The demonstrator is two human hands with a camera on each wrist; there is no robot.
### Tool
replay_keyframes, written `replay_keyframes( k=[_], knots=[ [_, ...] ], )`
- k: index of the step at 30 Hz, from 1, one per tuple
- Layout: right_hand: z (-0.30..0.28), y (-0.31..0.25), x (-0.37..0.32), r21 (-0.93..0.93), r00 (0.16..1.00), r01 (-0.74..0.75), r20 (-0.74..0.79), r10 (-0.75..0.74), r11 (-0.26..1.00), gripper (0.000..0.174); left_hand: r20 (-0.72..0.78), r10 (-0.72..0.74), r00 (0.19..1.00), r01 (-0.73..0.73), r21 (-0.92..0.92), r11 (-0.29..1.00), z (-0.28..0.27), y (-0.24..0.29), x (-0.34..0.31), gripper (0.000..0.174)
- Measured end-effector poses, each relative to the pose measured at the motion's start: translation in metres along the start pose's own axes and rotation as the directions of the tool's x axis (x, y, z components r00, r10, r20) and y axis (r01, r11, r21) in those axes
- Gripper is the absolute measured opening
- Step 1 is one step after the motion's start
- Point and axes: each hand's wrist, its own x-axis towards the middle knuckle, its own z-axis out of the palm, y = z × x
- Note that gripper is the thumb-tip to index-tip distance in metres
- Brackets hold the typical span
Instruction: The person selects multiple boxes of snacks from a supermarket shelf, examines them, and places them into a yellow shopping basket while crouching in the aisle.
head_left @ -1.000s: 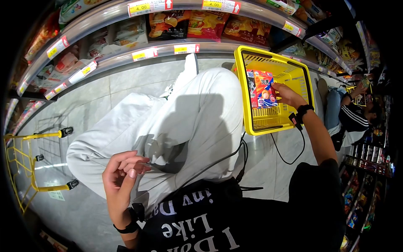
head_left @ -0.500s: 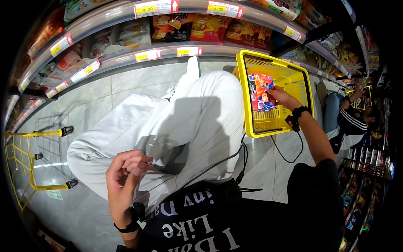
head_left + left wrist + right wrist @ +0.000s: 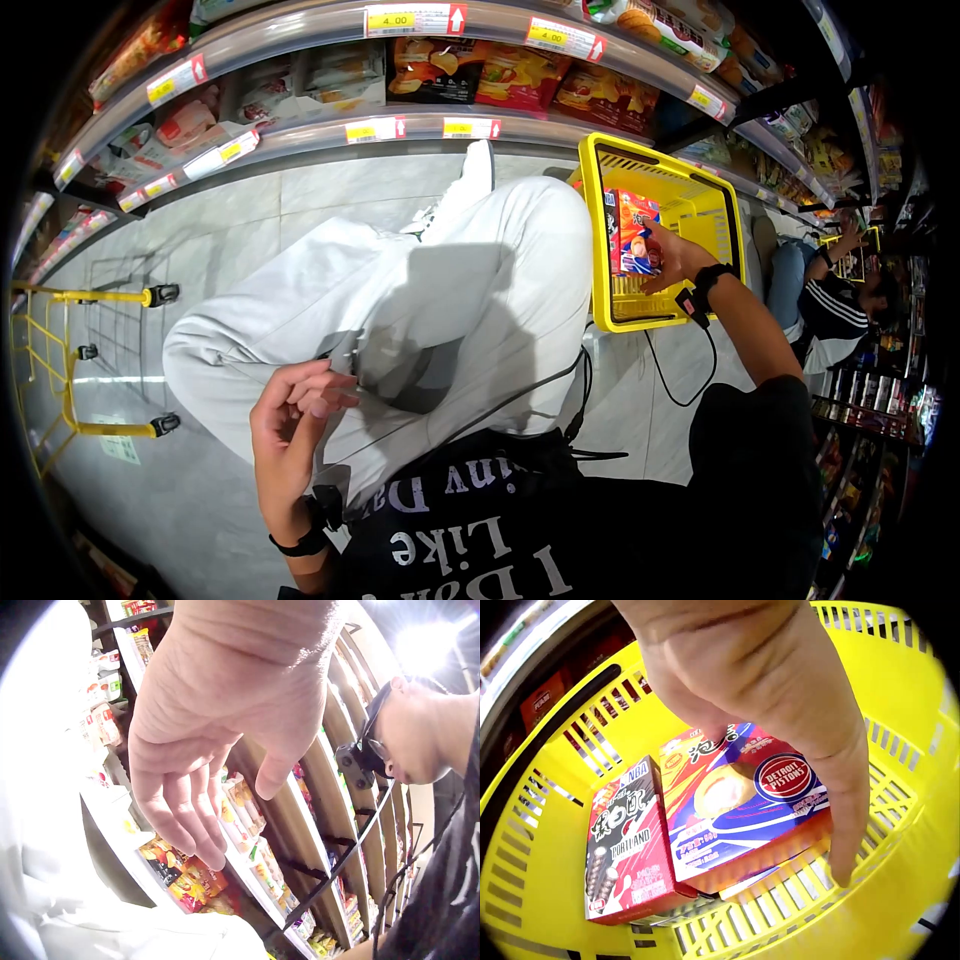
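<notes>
In the yellow shopping basket [image 3: 601, 285], my right hand [image 3: 680, 258] reaches over a red, orange and blue snack box [image 3: 735, 799] marked DETROIT PISTONS. The right wrist view shows the thumb [image 3: 847, 825] straight and apart from the box's right side; the other fingertips are mostly hidden behind the palm, near the box's far edge. Beside that box lies a black and red snack box [image 3: 626, 847] with NBA and PORTLAND printed on it. My left hand [image 3: 295, 410] hovers near my lap, fingers loosely bent, holding nothing.
Snack shelves with price tags [image 3: 415, 20] run along the far side. A yellow wheeled cart frame [image 3: 75, 400] stands at left. Another person [image 3: 840, 295] is low down at right. A black cable [image 3: 690, 400] loops from my right wrist beside the basket.
My right hand had its fingertips at the Pistons box's right edge; now the thumb is spread away and the hand sits further over the box. The left hand has barely moved.
</notes>
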Motion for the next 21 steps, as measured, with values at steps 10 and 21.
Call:
replay_keyframes(
  k=[10,21],
  knots=[
    [0.064,-0.041,-0.025,0.403,0.904,-0.160,-0.307,0.297,0.901,0.050,0.005,-0.032,0.999,0.032,0.026,0.999,0.006,0.002,0.010,0.030],
    [0.046,-0.042,-0.022,0.198,0.924,-0.157,-0.316,0.215,0.967,0.055,0.024,-0.012,1.000,0.012,-0.017,1.000,0.009,0.008,0.009,0.028]
  ],
)
